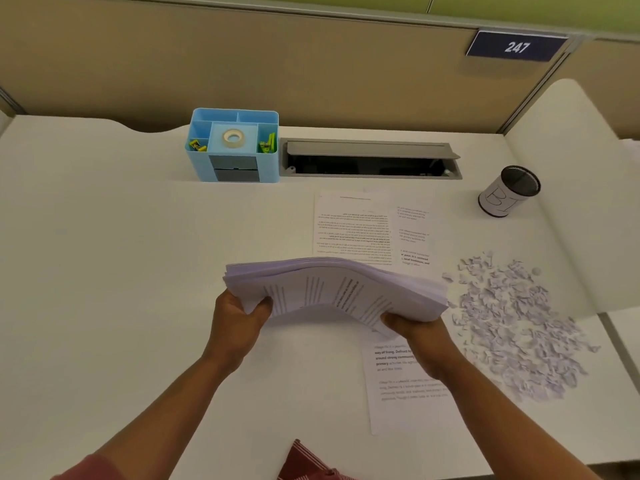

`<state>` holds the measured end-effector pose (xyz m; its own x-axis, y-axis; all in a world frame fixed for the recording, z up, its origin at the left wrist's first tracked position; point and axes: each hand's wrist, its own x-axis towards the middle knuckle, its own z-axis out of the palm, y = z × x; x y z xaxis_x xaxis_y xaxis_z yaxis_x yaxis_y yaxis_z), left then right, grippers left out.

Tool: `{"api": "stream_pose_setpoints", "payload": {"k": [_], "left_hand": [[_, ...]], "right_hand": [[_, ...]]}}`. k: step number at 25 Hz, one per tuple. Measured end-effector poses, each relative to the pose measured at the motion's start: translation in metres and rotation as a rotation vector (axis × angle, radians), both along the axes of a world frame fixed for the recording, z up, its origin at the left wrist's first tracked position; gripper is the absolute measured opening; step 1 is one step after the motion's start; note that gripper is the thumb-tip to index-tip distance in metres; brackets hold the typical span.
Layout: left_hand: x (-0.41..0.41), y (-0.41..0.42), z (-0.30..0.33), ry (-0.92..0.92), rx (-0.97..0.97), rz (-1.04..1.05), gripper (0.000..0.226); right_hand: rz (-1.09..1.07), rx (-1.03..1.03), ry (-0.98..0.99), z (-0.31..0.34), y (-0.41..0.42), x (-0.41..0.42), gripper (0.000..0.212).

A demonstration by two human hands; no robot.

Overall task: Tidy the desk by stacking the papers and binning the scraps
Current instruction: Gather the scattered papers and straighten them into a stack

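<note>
A stack of papers (332,289) is held above the desk (104,271), gripped at its left end by the left hand (239,320) and at its right end by the right hand (420,337). Scraps (516,323) are piled at the right, near the bin (509,190).

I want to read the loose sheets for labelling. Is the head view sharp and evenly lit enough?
Head view: wide-angle bend curves the desk edges; lighting is soft, with faint shadows only. Print on the far sheet is too small to read, and print on the near sheet is blurred. The stack and scraps look soft.
</note>
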<state>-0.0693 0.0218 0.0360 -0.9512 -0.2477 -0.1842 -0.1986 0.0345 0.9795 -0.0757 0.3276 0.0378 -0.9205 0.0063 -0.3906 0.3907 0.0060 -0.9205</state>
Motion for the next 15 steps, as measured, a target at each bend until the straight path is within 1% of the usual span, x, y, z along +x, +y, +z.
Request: {"api": "stream_pose_setpoints", "payload": {"k": [3,5,9,13,15], "left_hand": [[0.001,0.0,-0.001,0.004,-0.007,0.019,0.036],[0.001,-0.002,-0.004,-0.039,-0.005,-0.012,0.034],[-0.003,-0.014,-0.01,-0.128,-0.084,-0.094,0.029],[-0.015,-0.024,0.01,-0.109,-0.154,-0.174,0.029],[-0.023,-0.029,0.024,-0.105,-0.168,-0.256,0.026]], "right_hand": [[0.016,-0.004,-0.006,-0.001,0.002,0.001,0.047],[0.043,-0.009,-0.008,-0.002,0.002,0.003,0.048],[0.074,-0.018,-0.008,0.004,0.001,-0.002,0.047],[0.132,-0.009,-0.015,0.026,0.009,-0.01,0.036],[0.201,-0.036,-0.004,0.039,0.02,-0.014,0.036]]}}
